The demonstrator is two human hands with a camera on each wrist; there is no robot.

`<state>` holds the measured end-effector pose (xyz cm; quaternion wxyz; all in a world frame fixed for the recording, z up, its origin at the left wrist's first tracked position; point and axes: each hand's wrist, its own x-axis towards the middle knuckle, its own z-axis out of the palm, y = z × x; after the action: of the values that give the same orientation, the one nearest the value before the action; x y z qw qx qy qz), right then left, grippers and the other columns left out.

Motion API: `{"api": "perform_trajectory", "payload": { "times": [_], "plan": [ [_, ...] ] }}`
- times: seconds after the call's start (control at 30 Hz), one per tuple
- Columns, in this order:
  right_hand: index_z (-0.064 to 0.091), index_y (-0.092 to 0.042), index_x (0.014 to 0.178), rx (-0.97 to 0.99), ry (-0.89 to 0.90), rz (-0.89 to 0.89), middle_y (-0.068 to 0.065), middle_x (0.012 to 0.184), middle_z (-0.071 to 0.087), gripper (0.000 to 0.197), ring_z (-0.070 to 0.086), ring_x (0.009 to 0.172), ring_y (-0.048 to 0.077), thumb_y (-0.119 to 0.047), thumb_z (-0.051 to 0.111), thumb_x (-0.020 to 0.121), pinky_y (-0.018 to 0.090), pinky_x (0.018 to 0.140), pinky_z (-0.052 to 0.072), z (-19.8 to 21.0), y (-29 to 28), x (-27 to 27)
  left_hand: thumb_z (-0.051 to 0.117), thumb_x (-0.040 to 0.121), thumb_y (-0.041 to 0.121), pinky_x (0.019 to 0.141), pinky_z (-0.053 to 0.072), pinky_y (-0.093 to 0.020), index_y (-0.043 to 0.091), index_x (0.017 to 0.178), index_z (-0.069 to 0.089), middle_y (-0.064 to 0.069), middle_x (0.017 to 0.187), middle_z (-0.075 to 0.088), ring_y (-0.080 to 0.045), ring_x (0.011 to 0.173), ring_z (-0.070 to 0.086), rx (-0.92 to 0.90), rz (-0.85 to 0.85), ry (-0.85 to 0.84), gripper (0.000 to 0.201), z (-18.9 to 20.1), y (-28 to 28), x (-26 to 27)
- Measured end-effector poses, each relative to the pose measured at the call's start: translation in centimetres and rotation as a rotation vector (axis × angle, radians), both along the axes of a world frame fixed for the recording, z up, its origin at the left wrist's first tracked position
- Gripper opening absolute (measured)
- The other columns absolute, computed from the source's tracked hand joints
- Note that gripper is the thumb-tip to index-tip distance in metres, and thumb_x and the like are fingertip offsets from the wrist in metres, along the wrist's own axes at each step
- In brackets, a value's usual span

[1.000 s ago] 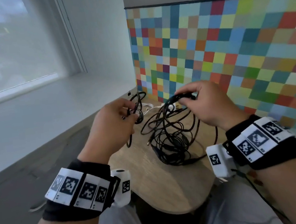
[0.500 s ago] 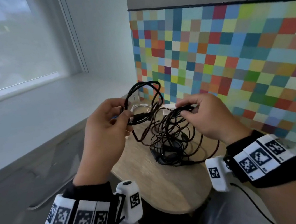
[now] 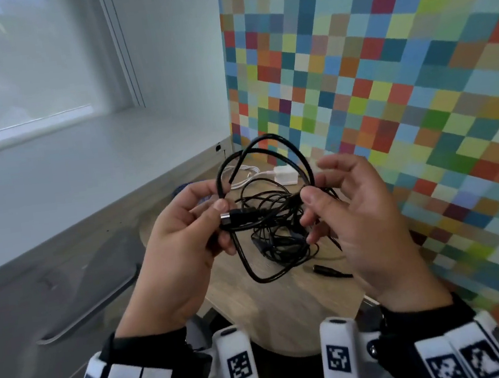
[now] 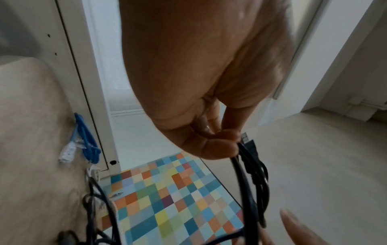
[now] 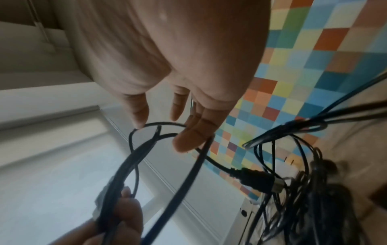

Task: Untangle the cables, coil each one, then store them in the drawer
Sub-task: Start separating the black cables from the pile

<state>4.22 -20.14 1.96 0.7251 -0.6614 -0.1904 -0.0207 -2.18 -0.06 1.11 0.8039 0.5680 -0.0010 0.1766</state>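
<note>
Black cables (multicoloured checkered wall)

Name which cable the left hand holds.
The thick black USB cable, pinched in the left hand; the thin black tangle, white cable and blue cable lie on the table.

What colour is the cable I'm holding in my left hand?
The cable is black, with a silver plug tip; the head view shows it best.

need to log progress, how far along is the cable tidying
Done: nothing looks stored, and the drawer looks shut. In hand: the left hand pinches a looped black usb cable near its plug, and the right hand touches the loop. Left: the black tangle, white charger and blue cable lie on the table, not put away.
</note>
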Motion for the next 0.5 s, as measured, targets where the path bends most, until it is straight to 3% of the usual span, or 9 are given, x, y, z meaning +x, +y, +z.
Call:
{"api": "perform_trajectory", "payload": {
  "times": [0.1, 0.2, 0.27, 0.33, 0.4, 0.5],
  "plan": [
    [0.071, -0.019, 0.108, 0.008, 0.039, -0.018, -0.002, 0.091, 0.075, 0.020, 0.074, 0.079, 0.020, -0.022, 0.076, 0.088, 0.047, 0.074, 0.063, -0.8, 0.4, -0.9, 0.060, 0.087, 0.011, 0.051, 0.047, -0.025, 0.013, 0.102, 0.069, -0.002, 0.078, 0.063, -0.013, 0.055, 0.049, -0.003, -0.003, 0.007, 0.018, -0.8, 0.0, -0.4],
    [0.076, -0.015, 0.096, 0.002, 0.018, -0.064, -0.003, 0.094, 0.074, 0.011, 0.073, 0.081, 0.016, -0.005, 0.075, 0.090, 0.047, 0.074, 0.065, -1.4, 0.5, -0.9, 0.059, 0.089, 0.010, 0.052, 0.047, -0.024, 0.015, 0.102, 0.070, -0.005, 0.080, 0.061, -0.013, 0.061, 0.052, -0.009, 0.015, -0.001, 0.017, -1.2, 0.0, -0.5],
    [0.077, -0.016, 0.090, -0.001, 0.051, -0.069, -0.002, 0.086, 0.074, 0.012, 0.073, 0.077, 0.017, -0.005, 0.075, 0.091, 0.051, 0.077, 0.064, -1.9, 0.2, -0.7, 0.063, 0.092, 0.010, 0.054, 0.048, -0.024, 0.018, 0.100, 0.071, -0.005, 0.081, 0.061, -0.013, 0.063, 0.052, -0.002, 0.033, -0.016, 0.014, -1.3, 0.1, -0.6],
    [0.077, -0.018, 0.096, 0.050, 0.132, -0.006, 0.002, 0.085, 0.072, 0.014, 0.074, 0.080, 0.023, -0.006, 0.073, 0.091, 0.051, 0.077, 0.063, -2.2, 0.2, -0.6, 0.064, 0.093, 0.011, 0.055, 0.050, -0.026, 0.020, 0.100, 0.072, -0.004, 0.082, 0.061, -0.013, 0.061, 0.051, 0.002, 0.034, -0.038, 0.014, -1.4, 0.0, -0.7],
    [0.074, -0.016, 0.108, 0.113, 0.202, 0.057, 0.007, 0.091, 0.071, 0.021, 0.074, 0.083, 0.027, -0.004, 0.071, 0.091, 0.043, 0.072, 0.063, -2.4, 0.6, -0.8, 0.065, 0.092, 0.013, 0.056, 0.050, -0.026, 0.020, 0.102, 0.072, -0.005, 0.082, 0.061, -0.013, 0.060, 0.051, 0.004, 0.021, -0.043, 0.014, -1.3, -0.5, -0.8],
    [0.078, -0.023, 0.102, 0.112, 0.209, 0.075, 0.006, 0.093, 0.072, 0.020, 0.074, 0.083, 0.025, -0.010, 0.072, 0.088, 0.038, 0.068, 0.062, -3.1, 1.5, -1.1, 0.060, 0.090, 0.014, 0.055, 0.049, -0.026, 0.019, 0.103, 0.073, -0.005, 0.081, 0.061, -0.012, 0.061, 0.053, 0.034, 0.013, -0.031, 0.019, -1.4, -1.0, -0.9]
  ]
}}
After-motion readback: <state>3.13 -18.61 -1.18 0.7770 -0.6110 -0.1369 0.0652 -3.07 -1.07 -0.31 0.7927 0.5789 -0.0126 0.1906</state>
